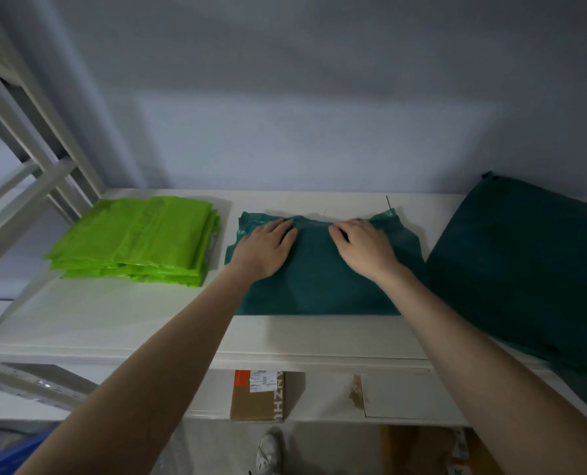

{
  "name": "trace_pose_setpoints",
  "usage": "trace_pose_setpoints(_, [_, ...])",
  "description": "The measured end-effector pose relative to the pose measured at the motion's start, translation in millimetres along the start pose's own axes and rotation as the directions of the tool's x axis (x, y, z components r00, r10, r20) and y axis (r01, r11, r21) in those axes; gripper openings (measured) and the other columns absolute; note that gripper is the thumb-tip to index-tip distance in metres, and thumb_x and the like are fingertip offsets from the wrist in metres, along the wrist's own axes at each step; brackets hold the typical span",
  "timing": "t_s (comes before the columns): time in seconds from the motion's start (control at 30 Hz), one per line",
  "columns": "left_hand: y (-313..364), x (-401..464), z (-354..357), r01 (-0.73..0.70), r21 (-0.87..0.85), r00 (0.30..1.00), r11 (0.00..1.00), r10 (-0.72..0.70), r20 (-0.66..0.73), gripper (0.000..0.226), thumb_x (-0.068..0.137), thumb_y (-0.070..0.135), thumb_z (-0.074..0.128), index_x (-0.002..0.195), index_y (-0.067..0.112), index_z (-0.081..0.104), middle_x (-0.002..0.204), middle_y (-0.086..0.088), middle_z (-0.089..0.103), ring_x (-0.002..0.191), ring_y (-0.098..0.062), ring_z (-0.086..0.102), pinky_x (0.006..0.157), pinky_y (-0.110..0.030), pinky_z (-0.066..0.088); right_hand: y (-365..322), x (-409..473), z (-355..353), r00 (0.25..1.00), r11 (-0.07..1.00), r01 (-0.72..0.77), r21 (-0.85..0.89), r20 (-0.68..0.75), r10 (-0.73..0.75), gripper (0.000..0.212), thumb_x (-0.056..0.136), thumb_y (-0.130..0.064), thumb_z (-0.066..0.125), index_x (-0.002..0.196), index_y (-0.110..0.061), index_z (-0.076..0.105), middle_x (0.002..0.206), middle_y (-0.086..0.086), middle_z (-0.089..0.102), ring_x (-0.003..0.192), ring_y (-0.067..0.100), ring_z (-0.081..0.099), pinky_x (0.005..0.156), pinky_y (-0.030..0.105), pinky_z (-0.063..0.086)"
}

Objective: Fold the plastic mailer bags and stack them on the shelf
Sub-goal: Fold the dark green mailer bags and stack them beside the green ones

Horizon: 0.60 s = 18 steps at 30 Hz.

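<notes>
You have one stack of bright green folded plastic bags [138,240], two dark green plastic bags [323,279] [525,265], one brown cardboard box [258,395].

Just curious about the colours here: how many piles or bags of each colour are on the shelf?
Lime green mailer bag stack: 1
Dark teal mailer bag under both hands, left hand and right hand: 1
Dark teal mailer bag pile at right: 1
Total: 3

White shelf [120,313], green mailer stack [138,241], teal mailer [319,279], teal pile [525,269]
</notes>
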State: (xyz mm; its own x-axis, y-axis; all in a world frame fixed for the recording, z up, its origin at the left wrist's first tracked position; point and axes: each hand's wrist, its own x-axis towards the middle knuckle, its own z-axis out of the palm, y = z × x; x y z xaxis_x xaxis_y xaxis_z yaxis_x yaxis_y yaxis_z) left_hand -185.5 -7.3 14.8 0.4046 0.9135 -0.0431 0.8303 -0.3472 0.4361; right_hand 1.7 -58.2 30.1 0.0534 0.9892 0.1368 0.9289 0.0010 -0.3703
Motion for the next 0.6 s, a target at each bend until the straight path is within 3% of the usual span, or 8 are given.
trace_pose_setpoints(0.1, [5,-6,-4,-0.009,-0.031,1.000,0.999,0.008,-0.022,0.043,0.100,0.043,0.025,0.132,0.025,0.046,0.143,0.002,0.044,0.129,-0.022,0.042,0.105,-0.040,0.035,-1,2,-4,0.999,0.999,0.001,-0.036,-0.044,-0.003,0.046,0.099,-0.030,0.032,0.057,-0.011,0.037,0.059,0.004,0.047,0.065,0.026,0.050,0.066,0.034,0.035])
trace_pose_setpoints(0.2, [11,-7,-6,0.004,-0.003,0.999,1.000,-0.004,-0.051,0.036,0.098,0.043,0.032,0.114,0.018,0.052,0.125,-0.002,0.056,0.110,-0.026,0.055,0.088,-0.036,0.041,-1,7,-6,0.999,0.998,-0.027,-0.060,0.022,0.029,0.042,0.096,-0.026,0.039,0.057,-0.012,0.035,0.054,0.003,0.044,0.058,0.025,0.047,0.061,0.031,0.033])
trace_pose_setpoints(0.3, [10,-3,-6,-0.091,0.049,0.996,0.995,0.091,0.009,0.033,0.096,0.043,0.040,0.118,0.022,0.051,0.128,0.003,0.056,0.119,-0.021,0.051,0.105,-0.040,0.031,0,10,-5,0.992,0.997,-0.077,0.028,0.098,0.074,0.029,0.092,-0.023,0.046,0.070,-0.006,0.053,0.071,0.008,0.059,0.070,0.025,0.056,0.060,0.032,0.042])
trace_pose_setpoints(0.37, [10,2,-8,-0.164,0.040,0.980,0.986,0.159,0.117,0.032,0.097,0.041,0.039,0.124,0.030,0.050,0.141,0.011,0.045,0.137,-0.014,0.032,0.115,-0.050,0.010,1,12,-4,0.983,0.982,-0.133,0.137,0.146,0.113,0.023,0.092,-0.023,0.049,0.096,-0.007,0.065,0.098,0.007,0.067,0.092,0.025,0.060,0.079,0.035,0.050])
trace_pose_setpoints(0.43, [11,7,-11,-0.240,0.080,0.960,0.968,0.224,0.169,0.031,0.098,0.039,0.039,0.127,0.038,0.050,0.151,0.016,0.030,0.144,-0.011,0.014,0.113,-0.058,0.002,2,13,-3,0.956,0.947,-0.229,0.227,0.235,0.175,0.034,0.092,-0.027,0.053,0.120,-0.009,0.058,0.118,0.008,0.062,0.108,0.026,0.057,0.090,0.032,0.046])
trace_pose_setpoints(0.5, [15,8,-13,-0.301,0.131,0.943,0.945,0.275,0.185,0.032,0.098,0.035,0.040,0.126,0.044,0.051,0.153,0.016,0.024,0.144,-0.013,0.010,0.113,-0.059,-0.001,5,12,1,0.924,0.898,-0.310,0.313,0.321,0.208,0.044,0.090,-0.029,0.057,0.129,-0.009,0.050,0.121,0.012,0.059,0.105,0.027,0.059,0.084,0.031,0.047])
trace_pose_setpoints(0.6, [27,8,-13,-0.373,0.242,0.928,0.896,0.354,0.118,0.033,0.096,0.030,0.045,0.125,0.044,0.053,0.147,0.012,0.030,0.136,-0.018,0.022,0.113,-0.047,0.014,8,5,3,0.894,0.744,-0.423,0.517,0.374,0.249,0.043,0.086,-0.017,0.063,0.124,-0.013,0.045,0.104,0.012,0.061,0.075,0.021,0.062,0.056,0.029,0.051])
